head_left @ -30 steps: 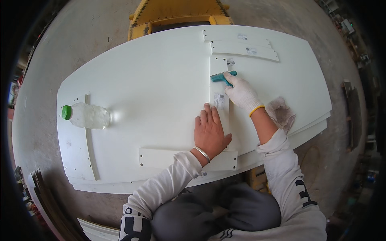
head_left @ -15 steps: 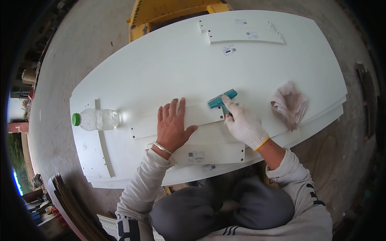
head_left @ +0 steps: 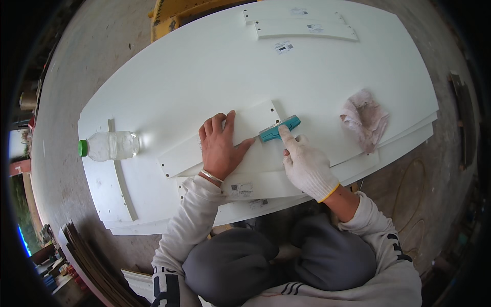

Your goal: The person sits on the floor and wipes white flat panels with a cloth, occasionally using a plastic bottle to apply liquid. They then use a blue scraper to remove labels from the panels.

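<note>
My bare left hand [head_left: 220,146], with a silver bangle at the wrist, presses its spread fingers on a narrow white board [head_left: 255,116] with dark holes at its ends. In a white knit glove, my right hand [head_left: 309,166] grips a teal scraper [head_left: 279,130], index finger stretched along its head. The scraper head lies across the board's right end, close to my left thumb. Under and nearer than this board is another white strip [head_left: 271,181] with a printed label. Both strips rest on a large white panel [head_left: 189,87] with curved edges.
A clear bottle with a green cap [head_left: 113,146] lies at left across a thin white strip [head_left: 123,189]. A crumpled pinkish cloth [head_left: 365,120] sits at right. Two labelled white strips [head_left: 307,29] lie at the far side. Beyond the panel stands a yellow metal frame [head_left: 179,15].
The narrow board has turned, its right end swinging away from me. The scraper has come nearer, from beyond the board's far edge onto its right end. The whole view has shifted slightly.
</note>
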`<state>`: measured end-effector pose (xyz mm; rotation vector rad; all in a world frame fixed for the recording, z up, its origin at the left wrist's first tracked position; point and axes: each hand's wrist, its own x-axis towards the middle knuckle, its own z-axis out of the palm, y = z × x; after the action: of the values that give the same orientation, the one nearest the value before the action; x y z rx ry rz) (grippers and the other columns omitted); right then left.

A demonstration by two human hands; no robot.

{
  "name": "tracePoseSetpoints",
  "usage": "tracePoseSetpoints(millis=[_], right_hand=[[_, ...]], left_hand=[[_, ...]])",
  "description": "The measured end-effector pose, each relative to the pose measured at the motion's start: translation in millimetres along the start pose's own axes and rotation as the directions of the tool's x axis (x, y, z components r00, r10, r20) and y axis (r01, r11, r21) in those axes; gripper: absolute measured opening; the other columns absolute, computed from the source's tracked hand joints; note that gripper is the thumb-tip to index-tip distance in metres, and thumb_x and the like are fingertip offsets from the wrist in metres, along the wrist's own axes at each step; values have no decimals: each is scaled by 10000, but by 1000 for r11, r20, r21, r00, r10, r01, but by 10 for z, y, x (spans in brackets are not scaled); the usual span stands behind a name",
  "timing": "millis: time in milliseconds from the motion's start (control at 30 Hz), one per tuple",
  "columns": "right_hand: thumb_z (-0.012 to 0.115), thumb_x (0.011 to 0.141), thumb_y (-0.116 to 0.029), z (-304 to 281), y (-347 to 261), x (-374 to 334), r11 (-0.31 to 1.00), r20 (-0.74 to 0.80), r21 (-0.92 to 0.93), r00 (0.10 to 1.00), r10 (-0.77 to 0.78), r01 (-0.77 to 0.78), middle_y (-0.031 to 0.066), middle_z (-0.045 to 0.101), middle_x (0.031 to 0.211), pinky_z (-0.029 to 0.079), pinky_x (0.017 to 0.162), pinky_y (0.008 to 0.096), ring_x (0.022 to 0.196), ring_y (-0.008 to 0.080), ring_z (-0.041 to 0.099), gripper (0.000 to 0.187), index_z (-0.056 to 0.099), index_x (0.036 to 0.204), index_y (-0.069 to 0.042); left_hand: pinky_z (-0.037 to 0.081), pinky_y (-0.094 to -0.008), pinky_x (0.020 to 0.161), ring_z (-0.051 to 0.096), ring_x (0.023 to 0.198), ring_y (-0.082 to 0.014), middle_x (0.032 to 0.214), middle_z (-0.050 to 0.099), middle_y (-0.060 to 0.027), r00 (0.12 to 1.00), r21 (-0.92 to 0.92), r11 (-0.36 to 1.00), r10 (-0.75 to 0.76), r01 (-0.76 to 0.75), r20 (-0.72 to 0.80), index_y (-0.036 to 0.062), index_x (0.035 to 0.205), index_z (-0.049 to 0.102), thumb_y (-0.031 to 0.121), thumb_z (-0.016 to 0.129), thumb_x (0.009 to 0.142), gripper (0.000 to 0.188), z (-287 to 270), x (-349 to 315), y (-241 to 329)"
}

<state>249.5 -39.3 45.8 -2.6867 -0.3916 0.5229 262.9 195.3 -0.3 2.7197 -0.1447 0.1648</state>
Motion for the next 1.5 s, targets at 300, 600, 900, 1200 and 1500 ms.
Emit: tracePoseSetpoints(millis=[300,600,900,1200,1500], right_hand=[[574,1000,-204,-176,-167,242,994,100,-70,991,92,-85,170,628,1135,590,718,484,890,352,708,616,398,1583,-114],[556,1019,-245,-312,40,808,984,-94,-10,980,178,-180,188,646,1207,585,809,487,989,368,709,585,422,1582,-157],[639,913,-38,-51,591,301,874,-314,483,941,123,47,147,690,991,566,794,379,843,249,703,637,513,1533,-110],[567,870,116,25,770,75,669,-463,695,876,134,265,85,633,1112,543,784,249,821,102,601,657,502,1517,21],[602,890,124,369,998,120,689,-563,596,827,-8,412,156,603,1471,561,905,281,1035,155,651,674,489,1542,-7]], left_hand=[[354,-485,1112,477,1252,-361,1325,544,-159,1000,32,999,28,-28,6,7,1443,539,360,861,773,822,1,-9,-20],[351,-494,1110,478,1257,-364,1330,542,-166,999,2,1000,27,-27,18,34,1473,527,373,855,785,834,-2,-24,-40],[354,-489,1123,471,1277,-358,1377,530,-143,992,81,990,108,-113,66,71,1506,526,341,854,799,824,-12,-64,-19],[483,-439,1039,539,1233,-356,1374,540,-190,984,-359,922,93,-143,-153,37,1461,553,-50,711,844,643,-187,-199,37],[535,-360,703,663,735,-257,772,683,-114,656,-633,692,303,348,691,26,1070,751,-24,754,884,193,-716,-1432,140]])
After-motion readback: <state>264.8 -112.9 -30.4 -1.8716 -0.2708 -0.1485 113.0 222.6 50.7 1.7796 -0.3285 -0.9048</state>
